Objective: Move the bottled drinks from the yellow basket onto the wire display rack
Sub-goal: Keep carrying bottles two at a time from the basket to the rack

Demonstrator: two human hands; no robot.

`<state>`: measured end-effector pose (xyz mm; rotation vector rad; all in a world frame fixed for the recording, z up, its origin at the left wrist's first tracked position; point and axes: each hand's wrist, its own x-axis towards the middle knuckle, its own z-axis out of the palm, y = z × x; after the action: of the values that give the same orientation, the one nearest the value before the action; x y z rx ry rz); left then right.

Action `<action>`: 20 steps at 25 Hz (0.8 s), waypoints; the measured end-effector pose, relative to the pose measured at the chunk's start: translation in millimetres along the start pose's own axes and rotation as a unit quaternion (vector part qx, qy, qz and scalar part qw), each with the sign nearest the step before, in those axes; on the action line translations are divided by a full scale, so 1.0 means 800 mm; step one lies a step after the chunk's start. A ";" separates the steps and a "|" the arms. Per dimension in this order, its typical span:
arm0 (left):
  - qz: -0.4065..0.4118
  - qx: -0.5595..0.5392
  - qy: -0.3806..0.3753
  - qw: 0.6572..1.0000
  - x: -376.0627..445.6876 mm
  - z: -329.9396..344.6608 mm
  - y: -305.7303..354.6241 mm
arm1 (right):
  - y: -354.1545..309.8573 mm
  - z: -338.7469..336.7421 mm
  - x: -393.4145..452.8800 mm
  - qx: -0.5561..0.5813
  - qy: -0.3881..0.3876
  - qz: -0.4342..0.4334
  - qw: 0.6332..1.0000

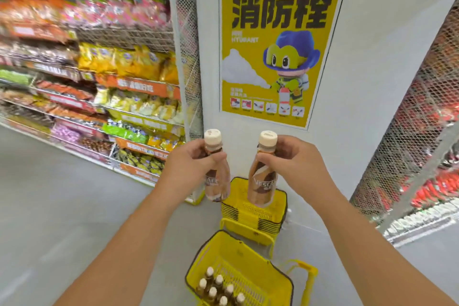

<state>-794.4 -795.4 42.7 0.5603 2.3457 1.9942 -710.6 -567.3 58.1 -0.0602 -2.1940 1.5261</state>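
My left hand (191, 164) grips the neck of a brown coffee bottle (216, 181) with a cream cap, held upright at chest height. My right hand (290, 159) grips the neck of a second, matching bottle (262, 186). Both bottles hang in the air in front of a grey wall. Below them on the floor stands a yellow basket (198, 266) with several more capped bottles (219, 289) upright in its near corner. A wire mesh rack (407, 136) filled with red packets stands at the right.
A stack of empty yellow baskets (250, 218) sits against the wall behind the filled one. A yellow poster (280, 45) hangs on the wall. Snack shelves (99, 87) run along the left, with open grey floor (62, 206) in front.
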 end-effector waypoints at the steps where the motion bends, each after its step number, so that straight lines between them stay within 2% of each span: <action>1: 0.003 0.004 0.020 1.000 -0.011 -0.022 0.004 | -0.012 0.017 0.001 0.008 -0.020 -0.009 1.000; 9: -0.008 0.030 0.168 0.985 -0.135 -0.242 0.016 | -0.115 0.218 -0.027 0.058 -0.181 -0.052 0.981; 13: -0.011 0.048 0.245 0.968 -0.231 -0.376 0.020 | -0.180 0.355 -0.078 0.072 -0.256 -0.075 0.961; 20: -0.067 0.107 0.359 0.925 -0.414 -0.616 0.039 | -0.312 0.596 -0.200 0.126 -0.365 -0.115 0.915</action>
<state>-593.5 -1352.8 92.5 -0.4191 2.8961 2.1415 -700.4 -1127.4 95.0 0.9609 -2.3689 1.8690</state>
